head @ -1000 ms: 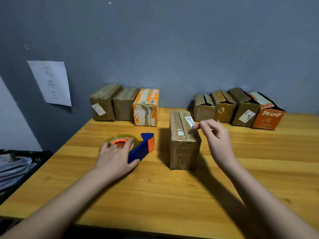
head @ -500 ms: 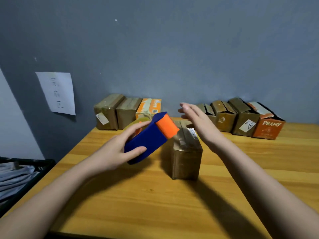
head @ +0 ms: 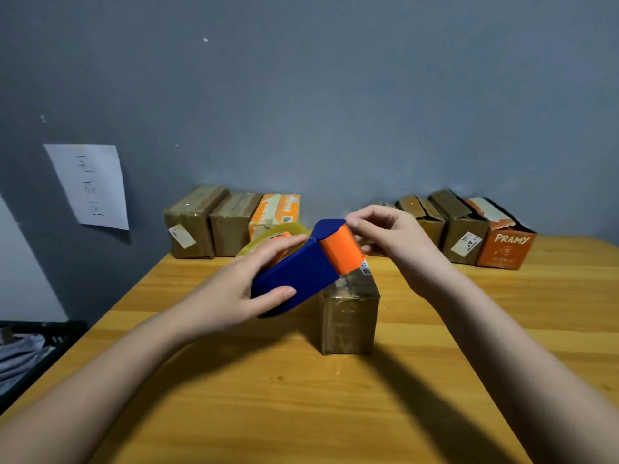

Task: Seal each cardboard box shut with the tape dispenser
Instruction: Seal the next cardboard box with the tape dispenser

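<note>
My left hand (head: pixel 231 293) grips a blue tape dispenser (head: pixel 294 276) with an orange head and a roll of clear tape, held tilted in the air above the table. At the dispenser's orange end, the curled fingers of my right hand (head: pixel 388 242) pinch at the tape. A brown cardboard box (head: pixel 348 313) stands lengthwise on the wooden table (head: pixel 301 403) just below and behind the dispenser, its far top hidden by the dispenser and my right hand.
Three boxes (head: pixel 231 222) line the wall at back left, the right one orange and white. Several more boxes (head: pixel 469 229) stand at back right, one orange marked PRAMY (head: pixel 505 246). A paper sheet (head: pixel 88 185) hangs on the grey wall. A dark rack (head: pixel 30 349) stands left of the table.
My left hand picked the dispenser up off the table and raised it over the box. My right hand left the box top and came to the dispenser's orange end, fingers now curled there.
</note>
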